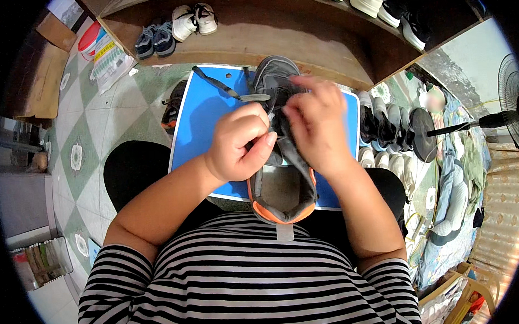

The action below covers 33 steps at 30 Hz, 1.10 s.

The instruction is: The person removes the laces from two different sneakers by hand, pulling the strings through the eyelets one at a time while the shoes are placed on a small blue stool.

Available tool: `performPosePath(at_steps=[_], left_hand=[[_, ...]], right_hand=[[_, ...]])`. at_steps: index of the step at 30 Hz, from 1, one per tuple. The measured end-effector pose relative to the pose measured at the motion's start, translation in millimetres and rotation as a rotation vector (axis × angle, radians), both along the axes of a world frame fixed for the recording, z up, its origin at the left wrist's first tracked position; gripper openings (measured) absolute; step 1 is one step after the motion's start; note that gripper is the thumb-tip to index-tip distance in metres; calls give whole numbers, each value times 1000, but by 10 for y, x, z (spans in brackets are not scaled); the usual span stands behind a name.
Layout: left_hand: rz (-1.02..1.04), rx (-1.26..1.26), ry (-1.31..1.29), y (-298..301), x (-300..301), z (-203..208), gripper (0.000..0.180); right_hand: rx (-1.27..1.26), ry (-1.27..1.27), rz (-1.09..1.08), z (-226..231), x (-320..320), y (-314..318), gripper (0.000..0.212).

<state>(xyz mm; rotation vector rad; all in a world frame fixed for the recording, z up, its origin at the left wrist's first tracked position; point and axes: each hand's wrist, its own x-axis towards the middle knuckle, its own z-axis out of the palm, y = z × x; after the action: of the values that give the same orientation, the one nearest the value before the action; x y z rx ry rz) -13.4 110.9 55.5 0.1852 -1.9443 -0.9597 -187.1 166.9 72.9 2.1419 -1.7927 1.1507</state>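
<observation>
- Head view: we see a grey shoe [282, 161] with an orange collar lying on a blue board [202, 115] across the person's lap, toe pointing away and opening toward the striped shirt [241, 278].
- Our left hand [238, 145] has its fingers curled and pressed together, pinching a dark lace [271, 106] just above the tongue; the thumb lies across the shoe's side.
- Our right hand [315, 122] rests on the top of the shoe with its fingers bent and close together at the eyelets; whether it pinches a lace end we cannot tell.
- A loose dark strap [218, 82] lies on the board beside the toe.
- We judge the shoe light, with a soft upper that gives under the fingers and a stiffer sole; the heel collar or the sides look like the firmest places to hold. The lace is limp and thin.
- A wooden shelf [277, 36] beyond the board holds pairs of shoes [175, 29]; more pairs stand in rows on the floor at the right, near a fan [512, 107].
</observation>
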Motion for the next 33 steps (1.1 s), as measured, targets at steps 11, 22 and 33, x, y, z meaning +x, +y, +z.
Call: performPosePath(at_steps=[11,22,33], left_hand=[[3,-14,-14,5,2,14,18],[14,-17,23,-9,-16,12,19],[8,-29,48,-22,-47,6,20]], right_hand=[[68,-29,47,34,-40,10,23],[-42,8,-283,-12,-337,3,17],[147,31,87,41,-20,-7,18]])
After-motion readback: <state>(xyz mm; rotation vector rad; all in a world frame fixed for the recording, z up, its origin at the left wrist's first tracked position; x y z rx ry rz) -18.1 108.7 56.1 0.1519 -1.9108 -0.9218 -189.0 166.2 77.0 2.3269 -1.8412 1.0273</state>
